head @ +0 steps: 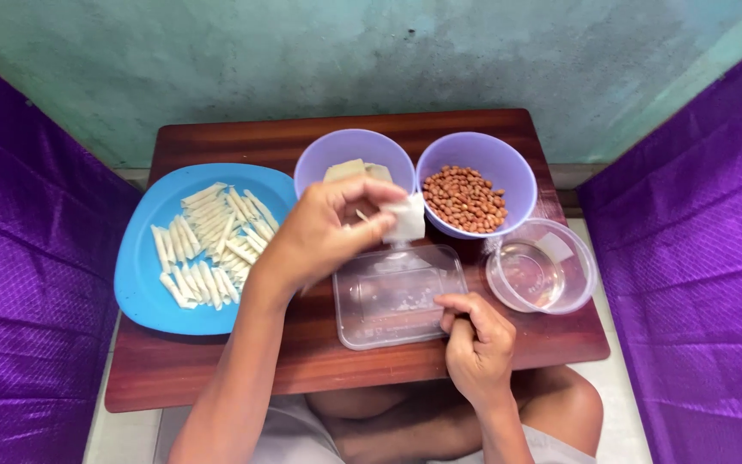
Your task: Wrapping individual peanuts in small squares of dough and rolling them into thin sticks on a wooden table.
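We judge the wrapping step in hand: at frame centre the left hand (pixel 324 232) pinches a small white wrapper square (pixel 405 219) over the clear flat lid (pixel 397 296), while the right hand (pixel 474 339), lower centre, has fingertips closed together on the lid, contents indiscernible. The next move likely calls for filling. Left, the blue plate (pixel 143 283) carries finished white rolls (pixel 212 241); the upper purple bowls hold wrappers (pixel 354 169) and peanuts (pixel 465 198); the clear round tub (pixel 543 266) at right holds water.

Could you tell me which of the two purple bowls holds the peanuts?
The right purple bowl, next to the round clear container, holds the peanuts; the left purple bowl holds pale wrapper sheets instead.
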